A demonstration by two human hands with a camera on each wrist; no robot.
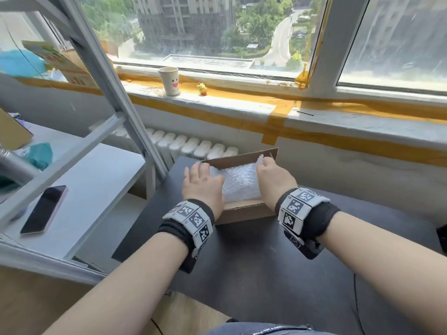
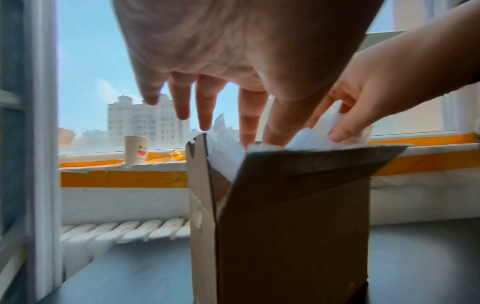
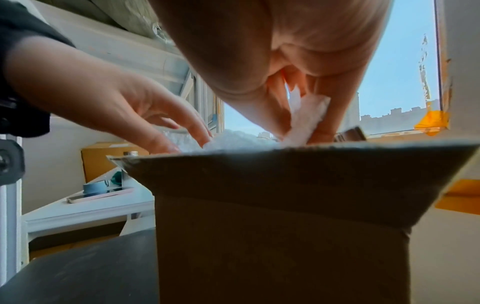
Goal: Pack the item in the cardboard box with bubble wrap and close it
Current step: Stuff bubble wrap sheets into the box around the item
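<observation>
An open cardboard box [image 1: 244, 211] stands on the dark table [image 1: 266, 257], its flaps up. White bubble wrap [image 1: 238, 182] fills its top; the item under it is hidden. My left hand [image 1: 202, 183] lies over the box's left side with straight, spread fingers [image 2: 205, 107], their tips touching the bubble wrap [image 2: 226, 148]. My right hand [image 1: 272, 178] is at the box's right far corner and pinches a fold of the wrap [image 3: 303, 119] between thumb and fingers. The box's near flap [image 3: 298, 176] tilts toward me.
A white metal shelf [image 1: 79, 170] stands to the left with a phone [image 1: 43, 210] on it. A paper cup [image 1: 170, 81] and a small yellow toy [image 1: 202, 88] sit on the windowsill. A radiator [image 1: 193, 145] is behind the table.
</observation>
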